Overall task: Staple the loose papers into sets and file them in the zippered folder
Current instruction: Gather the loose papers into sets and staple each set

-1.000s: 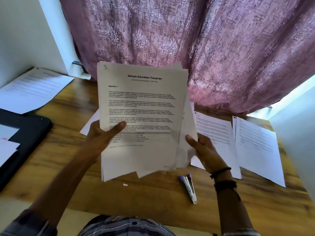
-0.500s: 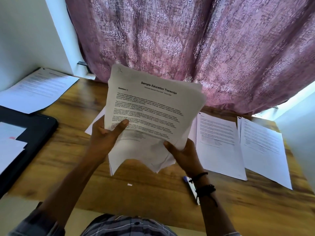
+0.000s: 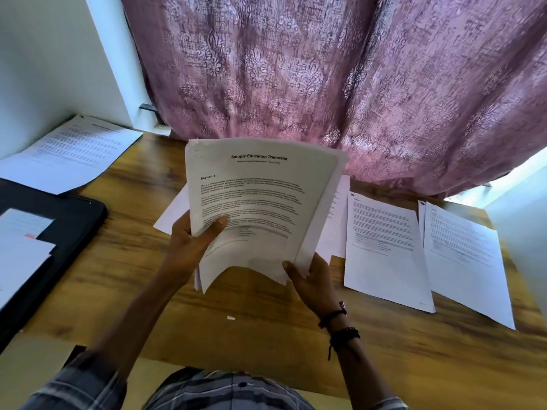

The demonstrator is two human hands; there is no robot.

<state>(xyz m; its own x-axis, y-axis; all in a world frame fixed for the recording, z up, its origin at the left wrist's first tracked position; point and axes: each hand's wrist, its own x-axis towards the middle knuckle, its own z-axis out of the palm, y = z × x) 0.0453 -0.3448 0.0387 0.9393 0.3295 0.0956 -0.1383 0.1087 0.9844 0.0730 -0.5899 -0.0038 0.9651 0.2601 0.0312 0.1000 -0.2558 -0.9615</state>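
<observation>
I see the left hand (image 3: pixel 189 247) and right hand (image 3: pixel 313 282) both gripping the paper stack (image 3: pixel 260 202) mid-frame, above the worktop (image 3: pixel 266 335); the folder (image 3: pixel 74 220), seemingly open, sits at the left edge.

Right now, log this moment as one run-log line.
paper stack: held up over table | left hand: grips left edge | right hand: grips bottom right corner | black folder: far left

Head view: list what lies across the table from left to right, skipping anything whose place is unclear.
black folder → paper stack held up over the table → printed sheet lying flat → far-right printed sheet. The far-left sheet overlaps the folder's span, so it is left out.
</observation>
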